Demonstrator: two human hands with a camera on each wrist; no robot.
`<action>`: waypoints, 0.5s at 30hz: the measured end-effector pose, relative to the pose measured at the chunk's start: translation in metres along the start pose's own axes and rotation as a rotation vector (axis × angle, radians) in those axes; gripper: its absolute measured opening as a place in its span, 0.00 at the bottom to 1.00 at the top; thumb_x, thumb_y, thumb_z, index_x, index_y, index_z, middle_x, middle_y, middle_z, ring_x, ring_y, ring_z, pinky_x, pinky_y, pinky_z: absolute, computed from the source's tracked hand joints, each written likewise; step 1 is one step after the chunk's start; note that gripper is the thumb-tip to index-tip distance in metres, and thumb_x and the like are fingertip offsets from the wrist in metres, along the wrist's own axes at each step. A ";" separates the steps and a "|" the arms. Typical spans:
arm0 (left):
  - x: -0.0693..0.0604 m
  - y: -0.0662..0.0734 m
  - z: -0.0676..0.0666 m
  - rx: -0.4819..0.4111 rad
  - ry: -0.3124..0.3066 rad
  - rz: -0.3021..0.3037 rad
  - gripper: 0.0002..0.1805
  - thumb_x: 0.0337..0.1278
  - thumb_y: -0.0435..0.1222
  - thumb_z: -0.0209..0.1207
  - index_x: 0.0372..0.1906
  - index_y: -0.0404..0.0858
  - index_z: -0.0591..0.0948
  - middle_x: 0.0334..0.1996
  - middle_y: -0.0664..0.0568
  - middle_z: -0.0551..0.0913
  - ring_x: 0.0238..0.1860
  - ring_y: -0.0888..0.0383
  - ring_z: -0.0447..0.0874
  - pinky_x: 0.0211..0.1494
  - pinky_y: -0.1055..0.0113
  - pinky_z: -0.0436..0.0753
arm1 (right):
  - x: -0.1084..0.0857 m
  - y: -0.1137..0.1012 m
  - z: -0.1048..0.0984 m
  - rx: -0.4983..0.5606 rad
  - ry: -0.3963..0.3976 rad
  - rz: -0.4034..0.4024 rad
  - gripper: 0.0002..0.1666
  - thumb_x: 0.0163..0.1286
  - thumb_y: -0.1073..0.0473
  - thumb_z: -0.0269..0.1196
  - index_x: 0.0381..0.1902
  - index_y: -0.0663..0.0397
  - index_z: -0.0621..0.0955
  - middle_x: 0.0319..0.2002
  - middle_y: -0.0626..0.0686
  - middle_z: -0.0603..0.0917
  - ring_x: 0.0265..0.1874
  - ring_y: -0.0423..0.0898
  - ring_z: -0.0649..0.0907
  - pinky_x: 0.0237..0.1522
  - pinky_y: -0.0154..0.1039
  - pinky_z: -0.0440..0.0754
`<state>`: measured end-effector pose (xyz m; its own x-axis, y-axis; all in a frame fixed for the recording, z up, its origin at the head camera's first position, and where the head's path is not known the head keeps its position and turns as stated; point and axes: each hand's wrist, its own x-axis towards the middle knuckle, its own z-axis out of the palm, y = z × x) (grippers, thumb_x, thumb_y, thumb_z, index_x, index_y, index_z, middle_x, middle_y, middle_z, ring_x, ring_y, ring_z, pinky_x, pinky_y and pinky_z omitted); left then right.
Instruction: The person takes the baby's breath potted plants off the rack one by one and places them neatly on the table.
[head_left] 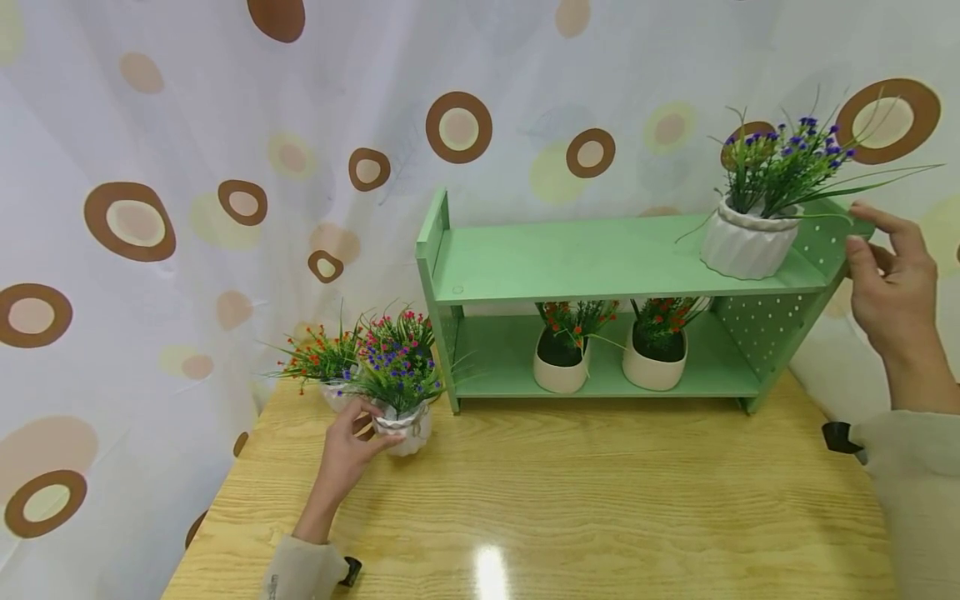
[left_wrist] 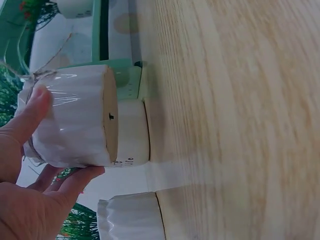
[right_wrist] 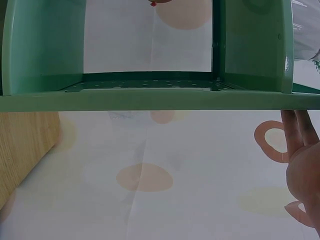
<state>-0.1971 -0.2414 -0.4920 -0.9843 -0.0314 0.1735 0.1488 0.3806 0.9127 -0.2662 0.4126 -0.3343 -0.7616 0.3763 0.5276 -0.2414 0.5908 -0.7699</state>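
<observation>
My left hand (head_left: 348,454) grips a white pot (head_left: 408,433) of purple flowers at the left, thumb on one side and fingers on the other. The left wrist view shows this pot (left_wrist: 75,117) tilted above the wooden surface, its underside visible and twine round its rim, with the hand (left_wrist: 30,195) around it. At the right end of the green shelf (head_left: 600,254), my right hand (head_left: 896,287) holds the top corner of the side panel. From the right wrist, fingers of that hand (right_wrist: 305,170) lie against the panel's outer face (right_wrist: 160,101).
On the upper board stands a white pot (head_left: 750,242) with purple flowers. Two cream pots (head_left: 561,367) with red flowers are on the lower board. Behind the held pot, orange flowers (head_left: 318,358) and pink flowers (head_left: 397,333) stand left of the shelf. A patterned curtain hangs behind.
</observation>
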 end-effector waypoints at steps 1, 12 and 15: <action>0.001 -0.001 0.000 -0.002 -0.004 -0.004 0.24 0.49 0.31 0.78 0.47 0.33 0.76 0.57 0.37 0.78 0.69 0.29 0.73 0.69 0.42 0.78 | 0.000 0.000 0.000 -0.001 0.001 0.002 0.26 0.85 0.51 0.49 0.76 0.28 0.69 0.73 0.31 0.65 0.67 0.33 0.75 0.62 0.20 0.75; 0.002 -0.005 0.002 -0.038 -0.045 -0.050 0.22 0.47 0.28 0.78 0.43 0.32 0.76 0.55 0.36 0.78 0.68 0.33 0.77 0.68 0.46 0.80 | 0.001 -0.001 0.001 0.054 0.003 -0.027 0.26 0.84 0.53 0.50 0.75 0.33 0.71 0.73 0.34 0.66 0.65 0.33 0.77 0.51 0.14 0.76; 0.003 -0.007 0.002 -0.037 -0.061 -0.048 0.22 0.48 0.29 0.78 0.43 0.32 0.77 0.55 0.36 0.78 0.68 0.32 0.76 0.68 0.46 0.80 | 0.001 -0.001 0.000 0.054 0.005 -0.033 0.26 0.84 0.52 0.51 0.75 0.33 0.71 0.73 0.34 0.66 0.65 0.33 0.77 0.51 0.13 0.76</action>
<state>-0.2014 -0.2420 -0.4987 -0.9942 0.0077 0.1077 0.1037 0.3458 0.9326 -0.2668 0.4124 -0.3329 -0.7497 0.3606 0.5549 -0.2990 0.5635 -0.7701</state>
